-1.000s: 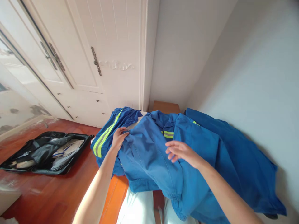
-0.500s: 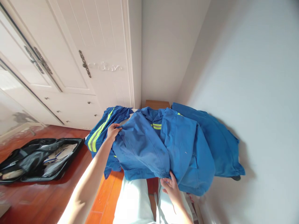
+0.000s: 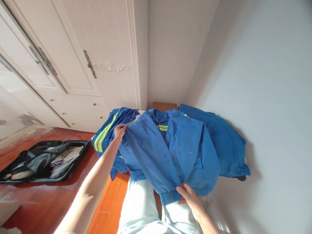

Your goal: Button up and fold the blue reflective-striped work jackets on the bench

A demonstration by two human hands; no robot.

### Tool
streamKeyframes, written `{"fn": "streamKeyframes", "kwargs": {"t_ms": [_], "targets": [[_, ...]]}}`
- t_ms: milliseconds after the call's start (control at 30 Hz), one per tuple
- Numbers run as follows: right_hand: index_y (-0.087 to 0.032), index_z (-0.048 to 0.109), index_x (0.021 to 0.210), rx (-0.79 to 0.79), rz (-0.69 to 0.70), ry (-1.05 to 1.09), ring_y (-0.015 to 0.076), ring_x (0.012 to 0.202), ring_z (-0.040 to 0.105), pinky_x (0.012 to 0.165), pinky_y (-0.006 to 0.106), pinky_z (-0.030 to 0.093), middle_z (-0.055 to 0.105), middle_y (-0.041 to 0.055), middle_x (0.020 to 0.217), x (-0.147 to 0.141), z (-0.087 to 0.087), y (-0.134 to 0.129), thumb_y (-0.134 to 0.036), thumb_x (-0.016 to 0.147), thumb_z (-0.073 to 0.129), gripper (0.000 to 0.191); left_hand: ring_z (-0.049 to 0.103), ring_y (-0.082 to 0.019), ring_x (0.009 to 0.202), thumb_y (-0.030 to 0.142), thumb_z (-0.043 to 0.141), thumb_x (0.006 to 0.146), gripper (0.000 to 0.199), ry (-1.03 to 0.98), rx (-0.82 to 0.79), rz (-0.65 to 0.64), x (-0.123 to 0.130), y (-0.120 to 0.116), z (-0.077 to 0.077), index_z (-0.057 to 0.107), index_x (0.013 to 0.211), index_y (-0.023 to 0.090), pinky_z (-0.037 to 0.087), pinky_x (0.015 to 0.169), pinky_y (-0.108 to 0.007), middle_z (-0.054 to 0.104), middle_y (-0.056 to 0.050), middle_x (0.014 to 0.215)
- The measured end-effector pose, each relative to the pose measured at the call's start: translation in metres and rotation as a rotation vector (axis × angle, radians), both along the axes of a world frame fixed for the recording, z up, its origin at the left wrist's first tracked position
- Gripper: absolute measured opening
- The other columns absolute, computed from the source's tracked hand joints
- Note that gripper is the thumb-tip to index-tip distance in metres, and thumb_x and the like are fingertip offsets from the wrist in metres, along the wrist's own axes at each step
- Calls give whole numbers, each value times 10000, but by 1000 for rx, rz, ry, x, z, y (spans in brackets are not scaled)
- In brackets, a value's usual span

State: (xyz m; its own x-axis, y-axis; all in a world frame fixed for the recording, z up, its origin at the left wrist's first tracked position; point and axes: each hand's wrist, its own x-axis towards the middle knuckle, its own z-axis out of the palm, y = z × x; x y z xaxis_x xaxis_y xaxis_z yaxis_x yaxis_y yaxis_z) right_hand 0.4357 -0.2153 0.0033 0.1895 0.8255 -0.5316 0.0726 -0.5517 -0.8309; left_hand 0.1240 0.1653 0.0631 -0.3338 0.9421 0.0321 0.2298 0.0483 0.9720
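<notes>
A blue work jacket (image 3: 207, 169) lies spread out before me, its sleeves folded inward over the front. Yellow reflective tape shows below its collar. My left hand (image 3: 120, 131) pinches the upper edge of the left-side sleeve (image 3: 151, 152) near the shoulder. At the elastic cuff of that same sleeve, my right hand (image 3: 188, 194) grips the fabric between thumb and fingers. The cuff hangs over the jacket's hem, above my knees. The sleeve looks pulled fairly straight between both hands. What supports the jacket is mostly hidden.
Another blue garment with reflective stripes (image 3: 106, 133) lies to the left, and a plain blue garment (image 3: 221, 143) to the right by the wall. An open black suitcase (image 3: 65, 175) with clothes is on the red floor. A white wardrobe (image 3: 117, 39) stands behind.
My right hand has closed on the cuff and drawn it toward me and slightly right. The sleeve is straighter and reaches past the hem. My left hand keeps its hold.
</notes>
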Motion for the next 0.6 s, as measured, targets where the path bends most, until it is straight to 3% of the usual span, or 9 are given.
{"fn": "streamKeyframes", "kwargs": {"t_ms": [167,267,333,400,467,533,600], "targets": [[-255,579,778,17,-58,-45,327,921,661,661,399,541,666,59,911,2,-28,-3,-574,561,692,402,624,-223,957,255,632,722,294,13,69,-30,3,-12,13,692,980,129,473,908,-338,691,-97,1000],[-279,628,806,0,-78,-70,338,918,680,735,449,546,692,72,914,14,-32,-18,-610,608,655,387,592,-235,1094,319,635,789,393,91,308,-22,-1,-55,20,631,1119,104,472,963,-349,634,-139,1191],[-318,651,817,-27,-92,-56,341,910,694,787,487,546,708,72,939,28,-33,-30,-650,627,630,383,578,-246,1130,335,585,851,395,205,460,76,-4,-101,12,601,1167,100,473,977,-377,609,-148,1228],[-366,660,813,-46,-104,-35,349,927,697,812,506,547,715,76,963,46,-37,-41,-687,621,622,375,613,-248,1072,332,498,896,299,217,476,273,-5,-151,-13,607,1092,135,499,942,-395,634,-121,1130],[-410,660,910,-68,-181,-47,366,959,690,818,522,551,713,97,958,64,-43,-51,-706,609,620,424,643,-263,1001,355,497,869,233,163,343,420,-6,-196,-52,589,1004,188,523,898,-420,639,-97,1032],[-435,590,1145,-78,-364,-125,383,1063,656,874,534,539,698,124,1043,78,-48,-59,-697,576,647,629,653,-301,1004,429,589,783,313,93,95,317,-6,-229,-96,555,1021,227,534,879,-453,645,-97,1024],[-376,401,1393,-57,-567,-237,382,1246,548,986,520,492,582,173,1316,88,-49,-63,-673,544,691,945,624,-346,1116,491,663,680,451,38,-96,188,-5,-247,-134,531,1037,248,536,894,-466,642,-114,1095]]}}
